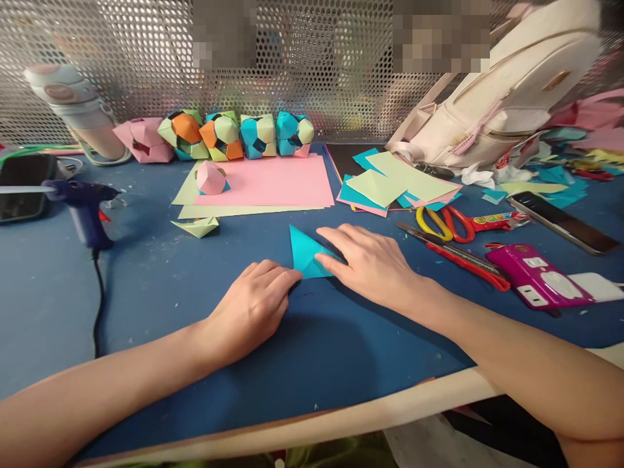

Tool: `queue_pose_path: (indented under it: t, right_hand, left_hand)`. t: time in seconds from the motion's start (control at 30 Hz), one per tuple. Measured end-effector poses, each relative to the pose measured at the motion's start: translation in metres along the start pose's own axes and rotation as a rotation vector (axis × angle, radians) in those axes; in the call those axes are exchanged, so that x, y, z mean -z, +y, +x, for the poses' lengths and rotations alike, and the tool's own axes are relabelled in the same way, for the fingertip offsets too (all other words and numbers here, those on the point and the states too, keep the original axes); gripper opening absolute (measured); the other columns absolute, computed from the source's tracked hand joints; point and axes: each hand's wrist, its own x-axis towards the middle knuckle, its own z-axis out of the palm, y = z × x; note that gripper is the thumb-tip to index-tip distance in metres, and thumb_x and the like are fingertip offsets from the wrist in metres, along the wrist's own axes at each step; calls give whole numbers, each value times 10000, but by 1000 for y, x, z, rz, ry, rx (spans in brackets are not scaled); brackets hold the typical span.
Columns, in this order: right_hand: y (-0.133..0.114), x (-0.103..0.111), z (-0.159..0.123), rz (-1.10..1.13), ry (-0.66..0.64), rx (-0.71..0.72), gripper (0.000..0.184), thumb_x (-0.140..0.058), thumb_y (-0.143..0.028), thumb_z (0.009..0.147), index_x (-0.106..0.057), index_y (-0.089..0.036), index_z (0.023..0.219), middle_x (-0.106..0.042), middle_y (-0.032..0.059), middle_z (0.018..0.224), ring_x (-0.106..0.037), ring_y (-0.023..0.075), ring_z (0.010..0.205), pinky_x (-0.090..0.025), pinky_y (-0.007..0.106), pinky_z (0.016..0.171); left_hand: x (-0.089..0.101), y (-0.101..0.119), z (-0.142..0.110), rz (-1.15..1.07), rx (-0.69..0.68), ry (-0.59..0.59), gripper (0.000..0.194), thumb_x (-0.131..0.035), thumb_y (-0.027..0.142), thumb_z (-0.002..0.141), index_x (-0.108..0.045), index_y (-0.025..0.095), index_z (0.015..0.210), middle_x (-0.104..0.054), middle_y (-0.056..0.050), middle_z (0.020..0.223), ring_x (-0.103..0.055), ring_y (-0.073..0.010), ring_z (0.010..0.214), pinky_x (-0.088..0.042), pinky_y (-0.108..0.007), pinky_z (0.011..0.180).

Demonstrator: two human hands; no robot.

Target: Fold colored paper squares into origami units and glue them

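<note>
The left grip and right grip are pressing a folded blue paper on the blue bench, while a pale green folded piece is lying left of them, pink paper is spreading beyond, and yellow-and-red scissors are resting to their right.
</note>
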Motion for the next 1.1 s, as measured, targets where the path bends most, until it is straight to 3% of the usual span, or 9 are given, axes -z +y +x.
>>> queue_pose_path:
  t: [0.1, 0.2, 0.37, 1.1]
  right_hand:
    - [6, 0, -1, 27, 70, 338, 276, -494, -266, 926, -624, -169, 1149, -616, 122, 1245, -565, 272, 1115, -458, 388, 832]
    - [11, -2, -1, 65, -14, 563, 225, -503, -241, 926, -665, -153, 1055, -640, 105, 1223, -549, 267, 1160, -457, 417, 899]
    - [13, -7, -1, 81, -38, 526, 240, -497, -218, 931, -652, -130, 1091, -644, 108, 1223, -569, 260, 1152, -479, 429, 915]
    - [13, -11, -2, 84, -21, 519, 209, -509, -201, 919, -681, -135, 1019, -634, 147, 1200, -583, 278, 1122, -526, 445, 892]
  left_hand:
    - [1, -1, 1, -3, 9, 15, 266, -417, 31, 864, -586, 86, 1062, -664, -90, 844, -588, -202, 801, -513, -343, 719]
    - [0, -2, 1, -62, 68, 49, 241, -425, 56, 876, -600, 105, 1035, -672, -78, 859, -602, -186, 815, -515, -322, 743]
    - [2, -2, 3, -134, 183, 70, 240, -438, 60, 859, -617, 132, 1001, -687, -58, 896, -629, -163, 826, -521, -285, 781]
    - [2, -2, 3, -100, 143, 94, 267, -444, 75, 860, -630, 126, 1045, -695, -67, 890, -635, -175, 848, -534, -288, 786]
